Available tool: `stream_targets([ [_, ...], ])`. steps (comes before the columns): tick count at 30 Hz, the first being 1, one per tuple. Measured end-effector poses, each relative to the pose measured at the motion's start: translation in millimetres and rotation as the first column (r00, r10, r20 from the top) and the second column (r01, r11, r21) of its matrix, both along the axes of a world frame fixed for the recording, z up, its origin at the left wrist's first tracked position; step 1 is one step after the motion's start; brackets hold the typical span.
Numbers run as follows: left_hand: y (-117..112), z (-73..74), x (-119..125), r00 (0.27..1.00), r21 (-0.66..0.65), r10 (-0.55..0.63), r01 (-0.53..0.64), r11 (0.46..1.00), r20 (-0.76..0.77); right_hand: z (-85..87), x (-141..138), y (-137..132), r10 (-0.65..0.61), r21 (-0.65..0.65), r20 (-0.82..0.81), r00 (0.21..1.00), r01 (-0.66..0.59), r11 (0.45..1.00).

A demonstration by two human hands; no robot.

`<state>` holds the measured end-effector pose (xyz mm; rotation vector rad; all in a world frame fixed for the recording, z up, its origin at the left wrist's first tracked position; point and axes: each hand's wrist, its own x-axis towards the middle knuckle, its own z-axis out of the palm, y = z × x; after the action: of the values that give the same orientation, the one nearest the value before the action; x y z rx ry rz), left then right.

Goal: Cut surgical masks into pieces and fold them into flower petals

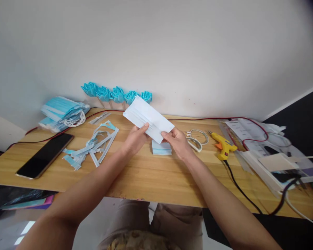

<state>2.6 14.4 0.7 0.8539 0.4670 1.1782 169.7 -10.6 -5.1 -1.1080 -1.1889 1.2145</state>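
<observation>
Both hands hold up a pale, pleated face mask piece [146,116] above the table, tilted down to the right; no ear loops show on it. My left hand [137,139] grips its lower edge with the thumb on top. At its right end, my right hand [176,139] pinches the corner between thumb and fingers. Below the hands lies a small stack of cut blue mask pieces [161,148], partly covered. Cut-off mask strips [94,144] are heaped to the left of my left hand. White-handled scissors [195,144] lie just right of my right hand.
Blue fabric flowers [117,94] on sticks lean against the wall. Packed face masks [62,113] and a phone [45,156] lie left. To the right are a yellow glue gun [223,146], its black cord, a wire coil [202,136] and a power strip [266,170].
</observation>
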Motion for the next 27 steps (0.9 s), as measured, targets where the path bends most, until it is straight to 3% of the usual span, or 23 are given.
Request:
stream_targets([
  [2, 4, -0.7, -4, 0.993, -0.063, 0.099, -0.103, 0.993, -0.069, 0.3, 1, -2, 0.094, -0.044, 0.03, 0.995, -0.093, 0.995],
  [4, 8, -1.4, -9, 0.982, -0.089, 0.111, -0.125, 0.988, -0.152, 2.0, 5, -1, 0.123, -0.041, 0.026, 0.992, -0.122, 0.992],
  [7, 9, -2.6, -14, 0.958, -0.081, -0.024, 0.0, 0.997, -0.285, 5.6, 15, 3, 0.075, 0.005, -0.015, 0.997, -0.075, 0.997],
  [11, 2, -2.7, -14, 0.863, -0.093, -0.223, 0.203, 0.975, -0.452, 8.9, 20, 4, 0.078, 0.007, -0.009, 0.997, -0.078, 0.997],
  [14, -2, -0.5, -15, 0.783, -0.097, -0.293, 0.288, 0.953, -0.549, 10.0, 17, 1, 0.048, 0.017, -0.031, 0.998, -0.047, 0.999],
  [17, -2, 1.7, -15, 0.767, -0.068, -0.316, 0.337, 0.939, -0.558, 9.9, 12, -2, -0.036, 0.021, -0.021, 0.999, 0.037, 0.999],
  [21, -2, 1.9, -12, 0.804, -0.091, -0.307, 0.304, 0.948, -0.509, 8.9, 7, -2, -0.104, 0.022, 0.018, 0.994, 0.104, 0.994],
  [27, -5, 4.6, -10, 0.822, -0.167, -0.234, 0.17, 0.971, -0.519, 6.8, 8, -1, -0.073, 0.0, 0.01, 0.997, 0.073, 0.997],
])
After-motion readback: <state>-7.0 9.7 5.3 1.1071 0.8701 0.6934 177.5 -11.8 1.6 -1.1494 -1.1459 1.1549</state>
